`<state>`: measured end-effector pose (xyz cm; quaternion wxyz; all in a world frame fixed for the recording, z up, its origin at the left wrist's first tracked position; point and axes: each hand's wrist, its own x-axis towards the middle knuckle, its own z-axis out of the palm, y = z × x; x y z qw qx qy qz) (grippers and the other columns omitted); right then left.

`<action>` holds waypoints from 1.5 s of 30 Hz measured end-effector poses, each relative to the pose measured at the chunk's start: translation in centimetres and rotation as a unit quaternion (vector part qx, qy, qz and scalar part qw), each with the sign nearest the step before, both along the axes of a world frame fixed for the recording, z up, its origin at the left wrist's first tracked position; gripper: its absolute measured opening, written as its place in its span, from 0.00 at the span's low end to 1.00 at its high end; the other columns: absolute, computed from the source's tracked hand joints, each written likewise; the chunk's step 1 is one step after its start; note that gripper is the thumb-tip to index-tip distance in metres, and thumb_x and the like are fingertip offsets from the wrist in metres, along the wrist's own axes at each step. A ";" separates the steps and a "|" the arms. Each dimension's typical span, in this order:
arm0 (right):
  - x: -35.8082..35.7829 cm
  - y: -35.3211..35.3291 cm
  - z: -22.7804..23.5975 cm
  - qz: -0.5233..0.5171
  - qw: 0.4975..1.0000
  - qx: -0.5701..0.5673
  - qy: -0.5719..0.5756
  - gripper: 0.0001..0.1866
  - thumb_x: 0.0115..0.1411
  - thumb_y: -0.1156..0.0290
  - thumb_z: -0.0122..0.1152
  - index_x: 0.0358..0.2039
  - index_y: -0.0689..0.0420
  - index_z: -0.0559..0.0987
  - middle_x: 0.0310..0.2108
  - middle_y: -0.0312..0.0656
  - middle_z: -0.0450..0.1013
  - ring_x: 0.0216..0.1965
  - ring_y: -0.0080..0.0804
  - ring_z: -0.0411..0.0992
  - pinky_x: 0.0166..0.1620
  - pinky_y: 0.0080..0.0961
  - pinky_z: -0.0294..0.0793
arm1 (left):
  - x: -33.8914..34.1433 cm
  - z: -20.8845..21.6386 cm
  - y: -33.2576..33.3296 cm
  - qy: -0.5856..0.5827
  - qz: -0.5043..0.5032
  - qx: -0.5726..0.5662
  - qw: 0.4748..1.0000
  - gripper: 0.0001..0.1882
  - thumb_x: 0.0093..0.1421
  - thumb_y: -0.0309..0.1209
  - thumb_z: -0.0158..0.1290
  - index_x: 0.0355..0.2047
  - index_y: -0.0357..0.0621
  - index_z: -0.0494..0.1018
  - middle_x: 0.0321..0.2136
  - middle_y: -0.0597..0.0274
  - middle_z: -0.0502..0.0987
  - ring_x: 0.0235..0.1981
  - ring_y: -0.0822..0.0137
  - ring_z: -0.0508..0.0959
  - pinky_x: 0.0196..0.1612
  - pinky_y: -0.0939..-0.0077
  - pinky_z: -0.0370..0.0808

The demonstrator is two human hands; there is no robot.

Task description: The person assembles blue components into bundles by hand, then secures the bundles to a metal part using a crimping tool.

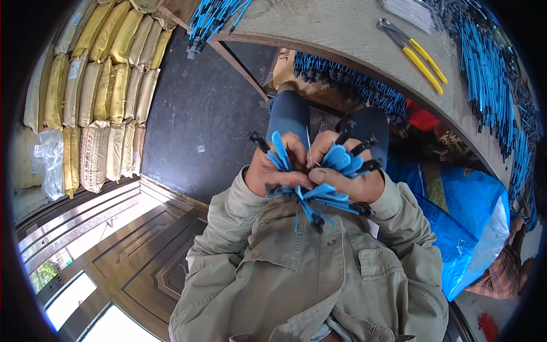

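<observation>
Both my hands meet in front of my chest, over my knees, closed around bunched blue plastic sticks with black ends [337, 157]. My left hand [268, 171] grips several of them, their black tips poking out at the upper left and below. My right hand [362, 183] holds more, with the rounded blue ends fanned upward and black tips pointing right. A thin, pale wire-like strand [309, 139] rises between the fingertips, which are pinched together. Lower blue pieces [319, 196] hang beneath the thumbs. The fingers partly hide where the strand meets the sticks.
A wooden table [319, 25] curves ahead, bearing yellow-handled cutters [421, 60] and piles of blue sticks [484, 68]. More lie on a shelf underneath. Stacked sacks [105, 85] stand left, near a dark panelled door [154, 251]. A blue plastic bag [450, 228] sits right; another person's plaid sleeve [498, 279] shows beyond.
</observation>
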<state>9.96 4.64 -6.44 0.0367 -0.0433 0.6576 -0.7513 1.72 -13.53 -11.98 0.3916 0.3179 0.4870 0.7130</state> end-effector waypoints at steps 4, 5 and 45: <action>0.3 -0.4 0.3 0.008 0.994 0.025 0.108 0.09 0.50 0.71 0.63 0.26 0.60 0.73 0.27 0.40 0.67 0.28 0.28 0.66 0.33 0.22 0.65 | 1.0 1.7 -0.5 0.065 -0.030 0.010 0.997 0.09 0.54 0.31 0.58 0.28 0.38 0.71 0.24 0.63 0.74 0.25 0.74 0.72 0.26 0.79 0.66; 0.6 -0.5 0.4 0.023 0.992 0.021 0.122 0.09 0.50 0.72 0.63 0.26 0.60 0.72 0.26 0.39 0.66 0.26 0.26 0.66 0.32 0.21 0.64 | 1.5 2.3 -0.6 0.068 -0.040 0.018 0.997 0.10 0.54 0.32 0.58 0.26 0.38 0.70 0.22 0.63 0.73 0.24 0.74 0.72 0.26 0.79 0.66; 3.4 -0.8 -0.6 -0.088 0.996 -0.034 -0.003 0.06 0.52 0.76 0.59 0.25 0.62 0.71 0.22 0.36 0.69 0.23 0.18 0.65 0.27 0.17 0.65 | 1.9 1.9 -0.6 0.043 -0.077 0.021 0.996 0.08 0.50 0.26 0.60 0.23 0.36 0.71 0.19 0.59 0.74 0.22 0.68 0.73 0.27 0.76 0.68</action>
